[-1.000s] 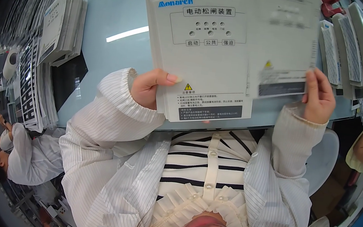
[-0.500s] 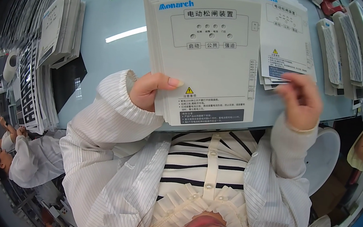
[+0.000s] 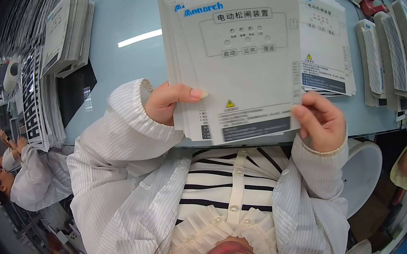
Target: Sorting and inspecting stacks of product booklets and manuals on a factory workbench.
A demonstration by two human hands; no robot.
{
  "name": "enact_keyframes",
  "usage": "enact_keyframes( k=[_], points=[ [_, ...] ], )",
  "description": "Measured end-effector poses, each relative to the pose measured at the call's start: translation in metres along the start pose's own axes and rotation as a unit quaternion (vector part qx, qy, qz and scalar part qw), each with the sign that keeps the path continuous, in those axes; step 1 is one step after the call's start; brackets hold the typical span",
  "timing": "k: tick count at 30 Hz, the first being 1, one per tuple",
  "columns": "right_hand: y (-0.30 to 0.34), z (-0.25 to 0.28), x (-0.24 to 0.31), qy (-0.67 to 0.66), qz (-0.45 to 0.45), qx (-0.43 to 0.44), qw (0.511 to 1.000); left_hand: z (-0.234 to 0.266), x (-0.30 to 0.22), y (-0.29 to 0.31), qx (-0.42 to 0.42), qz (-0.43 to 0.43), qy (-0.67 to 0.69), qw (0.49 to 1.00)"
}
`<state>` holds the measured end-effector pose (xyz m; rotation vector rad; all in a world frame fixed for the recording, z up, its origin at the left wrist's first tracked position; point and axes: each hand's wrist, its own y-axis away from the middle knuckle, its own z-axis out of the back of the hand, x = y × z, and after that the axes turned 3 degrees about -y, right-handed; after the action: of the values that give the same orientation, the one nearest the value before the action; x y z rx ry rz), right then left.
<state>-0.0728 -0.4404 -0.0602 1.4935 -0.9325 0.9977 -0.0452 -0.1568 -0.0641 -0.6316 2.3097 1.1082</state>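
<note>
My left hand (image 3: 173, 102) is closed around the left edge of a stack of printed panel sheets (image 3: 171, 47), thumb on top. My right hand (image 3: 320, 122) pinches the lower right corner of the top panel sheet (image 3: 264, 86), which is grey-white with blue lettering, a row of small holes and a yellow warning triangle. That sheet is shifted to the right and tilted off the stack, partly covering a second pile of like sheets (image 3: 327, 51) on the table at the right.
At the left stands another stack of panel sheets (image 3: 67, 34), with many thin sheets in rows behind it. Several white housings (image 3: 371, 61) line the right side of the glass-topped table (image 3: 119, 66). A white bucket (image 3: 362, 177) stands beside my right arm. Other people work at both sides.
My right hand has come down and left and taken hold of the top sheet's corner. The sheet has slid right and turned off the stack. My left hand stays in place.
</note>
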Motion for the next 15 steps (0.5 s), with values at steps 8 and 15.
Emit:
enact_keyframes(
  k=[8,15],
  points=[
    [-0.022,0.065,-0.003,0.058,0.191,-0.27,0.942,0.001,0.002,-0.001,0.014,-0.03,0.021,0.999],
    [-0.039,0.063,-0.007,0.445,0.241,-0.384,0.772,0.002,0.004,-0.003,0.016,-0.052,0.016,0.998]
  ],
)
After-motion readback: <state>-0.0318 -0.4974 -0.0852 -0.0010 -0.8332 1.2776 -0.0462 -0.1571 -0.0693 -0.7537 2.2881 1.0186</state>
